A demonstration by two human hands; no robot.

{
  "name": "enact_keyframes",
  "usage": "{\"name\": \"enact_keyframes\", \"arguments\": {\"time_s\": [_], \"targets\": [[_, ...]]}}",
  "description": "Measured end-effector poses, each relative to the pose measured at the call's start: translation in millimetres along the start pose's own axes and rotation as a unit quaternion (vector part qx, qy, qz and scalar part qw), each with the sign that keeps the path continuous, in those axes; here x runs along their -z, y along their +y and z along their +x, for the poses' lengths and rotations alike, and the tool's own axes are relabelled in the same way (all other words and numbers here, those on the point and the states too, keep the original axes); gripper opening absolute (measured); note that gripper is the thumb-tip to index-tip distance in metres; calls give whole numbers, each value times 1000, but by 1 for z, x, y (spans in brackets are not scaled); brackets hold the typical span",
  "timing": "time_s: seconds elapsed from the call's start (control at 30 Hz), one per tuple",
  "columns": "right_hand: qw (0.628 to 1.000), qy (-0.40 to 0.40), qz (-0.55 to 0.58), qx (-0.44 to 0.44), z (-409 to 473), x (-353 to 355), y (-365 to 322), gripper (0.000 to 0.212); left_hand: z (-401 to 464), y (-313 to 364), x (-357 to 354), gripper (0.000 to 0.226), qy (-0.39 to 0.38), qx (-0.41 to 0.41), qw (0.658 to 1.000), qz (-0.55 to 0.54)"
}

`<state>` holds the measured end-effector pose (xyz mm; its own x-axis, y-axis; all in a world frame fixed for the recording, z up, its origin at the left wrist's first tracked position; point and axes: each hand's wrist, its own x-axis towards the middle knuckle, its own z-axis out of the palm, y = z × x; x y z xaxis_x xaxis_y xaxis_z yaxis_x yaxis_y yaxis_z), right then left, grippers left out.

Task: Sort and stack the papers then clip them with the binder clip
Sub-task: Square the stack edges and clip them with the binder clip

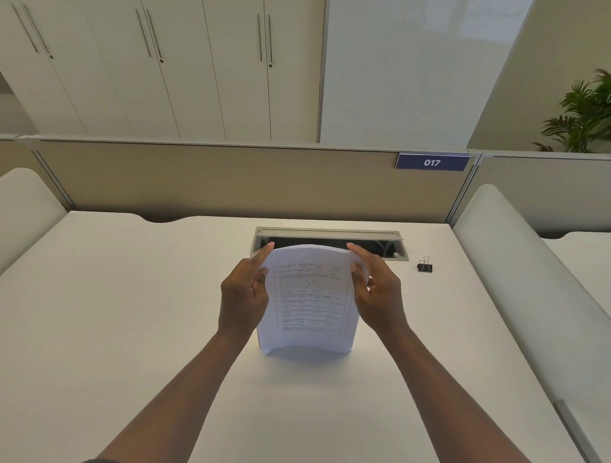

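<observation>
Both hands, left hand (243, 291) and right hand (378, 293), grip the papers (308, 300) between them, stood on edge on the desk (121, 311), apparently squaring the stack. The next move would be reaching for the binder clip (424, 266), lying beyond the right hand.

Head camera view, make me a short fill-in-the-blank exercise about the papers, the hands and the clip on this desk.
1. The white printed paper stack stands upright on the white desk, held by ____ hands.
2. The small black metal binder clip lies on the desk to the ____ of the stack.
3. The blue sign reads ____.

Missing words: both; right; 017
</observation>
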<state>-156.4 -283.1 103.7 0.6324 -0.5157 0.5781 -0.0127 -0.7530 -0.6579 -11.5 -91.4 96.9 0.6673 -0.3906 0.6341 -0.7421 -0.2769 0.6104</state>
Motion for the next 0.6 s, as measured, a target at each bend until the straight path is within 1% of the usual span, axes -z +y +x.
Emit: {"name": "enact_keyframes", "arguments": {"time_s": [0.13, 0.4, 0.47, 0.53, 0.6], "targets": [[1000, -4, -14, 17, -2, 1, 1, 37, 0, -1, 1, 53, 7, -7, 1000, -1], [1000, 6, -17, 24, -2, 4, 2, 36, -4, -3, 0, 53, 15, -11, 1000, -10], [1000, 3, -4, -19, -3, 4, 3, 41, -6, -3, -1, 55, 16, 26, 999, -21], [996, -11, 30, -83, -4, 4, 6, 53, -7, -3, -1, 55, 21, 88, 995, -53], [989, -38, 73, -121, -6, 3, 11, 59, -9, -6, -2, 47, 16, 134, 987, -88]]}}
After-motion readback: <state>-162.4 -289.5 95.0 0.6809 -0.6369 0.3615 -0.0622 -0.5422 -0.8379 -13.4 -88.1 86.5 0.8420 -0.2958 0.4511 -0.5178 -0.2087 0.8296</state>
